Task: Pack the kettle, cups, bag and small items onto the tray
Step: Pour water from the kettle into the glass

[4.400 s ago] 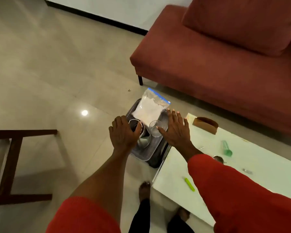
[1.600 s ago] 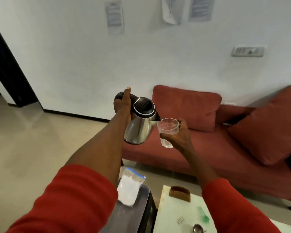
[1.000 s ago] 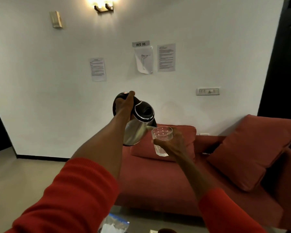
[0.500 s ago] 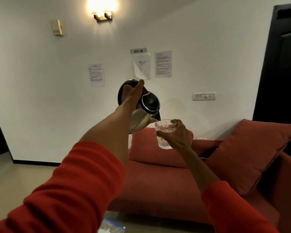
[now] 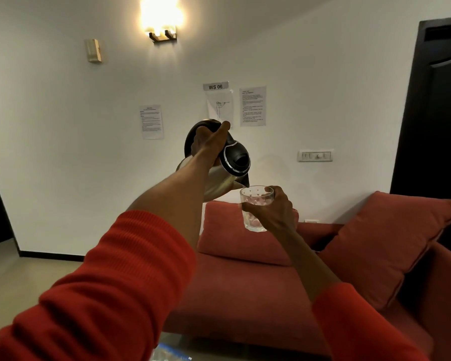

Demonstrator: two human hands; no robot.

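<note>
My left hand point(image 5: 208, 142) grips the black handle of a steel kettle point(image 5: 227, 175) with a black lid, held up at chest height and tipped to the right. Its spout rests over the rim of a clear glass cup point(image 5: 255, 208), which my right hand point(image 5: 274, 212) holds upright from the right side. Both are raised in front of the wall, above the sofa. A corner of the clear zip bag point(image 5: 171, 354) with a blue seal shows at the bottom edge. The tray is out of view.
A red sofa point(image 5: 245, 295) with cushions point(image 5: 385, 243) fills the lower right. A white wall with taped papers point(image 5: 253, 105) and a lit lamp point(image 5: 163, 24) stands behind. A dark door point(image 5: 438, 113) is at the right.
The kettle has tipped further toward the cup, its spout now over the rim. Earlier both hands lifted the kettle and cup off the tray, and the view rose from the floor to the wall.
</note>
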